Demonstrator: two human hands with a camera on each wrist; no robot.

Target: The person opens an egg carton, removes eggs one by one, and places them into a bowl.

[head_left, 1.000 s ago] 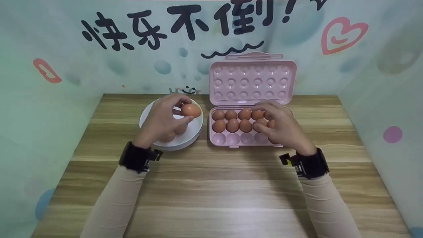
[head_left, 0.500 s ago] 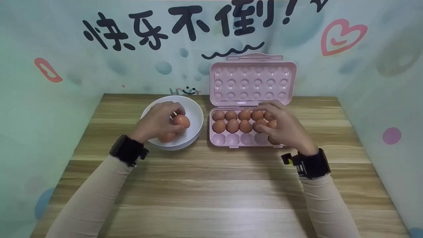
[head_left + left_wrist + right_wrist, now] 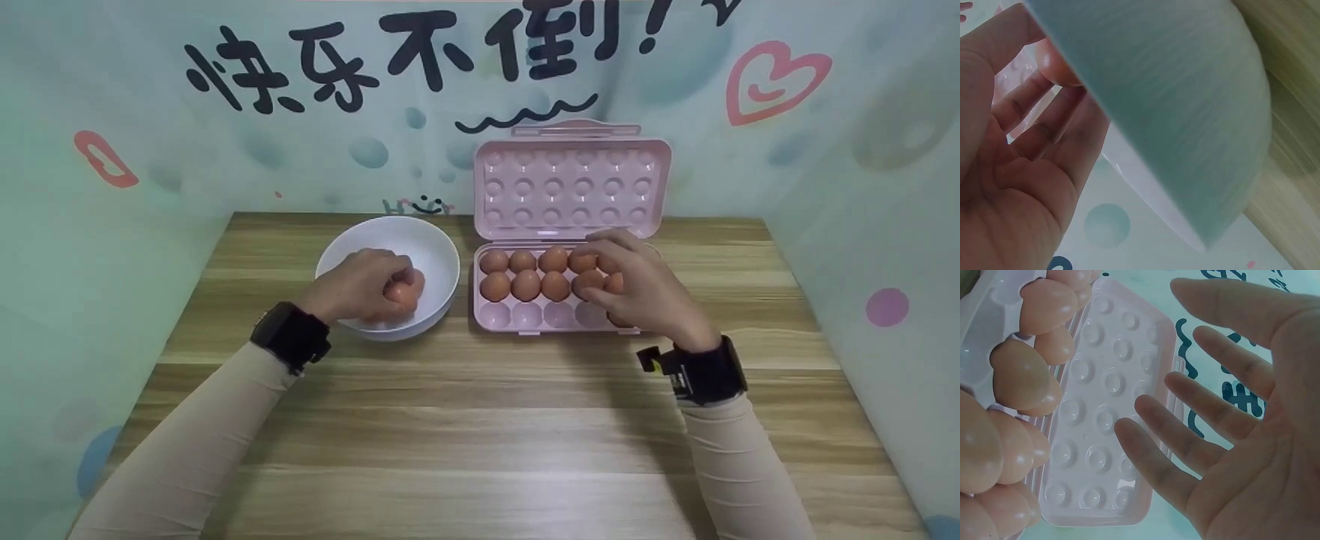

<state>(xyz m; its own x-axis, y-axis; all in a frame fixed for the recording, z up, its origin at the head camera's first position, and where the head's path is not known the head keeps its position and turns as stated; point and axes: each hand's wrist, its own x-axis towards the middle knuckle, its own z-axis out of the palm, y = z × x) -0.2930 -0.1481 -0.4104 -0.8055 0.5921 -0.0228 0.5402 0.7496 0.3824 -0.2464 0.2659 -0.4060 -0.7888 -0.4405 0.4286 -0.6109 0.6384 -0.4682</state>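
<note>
My left hand reaches down into a white bowl, its fingers curled round a brown egg. At least one other egg shows just behind it. In the left wrist view the bowl's wall covers my fingertips and part of the egg. My right hand hovers over the right end of a pink egg carton, fingers spread and relaxed around nothing. Brown eggs fill the visible cups of the back two rows; my right hand hides some cups.
The carton's lid stands raised against the patterned backdrop. Several front-row cups hold no egg, while one egg sits at the row's right, partly hidden. The wooden table extends toward me.
My left hand has lowered the egg from above the bowl down into it, moving slightly left and nearer. My right hand has stayed nearly still over the carton.
</note>
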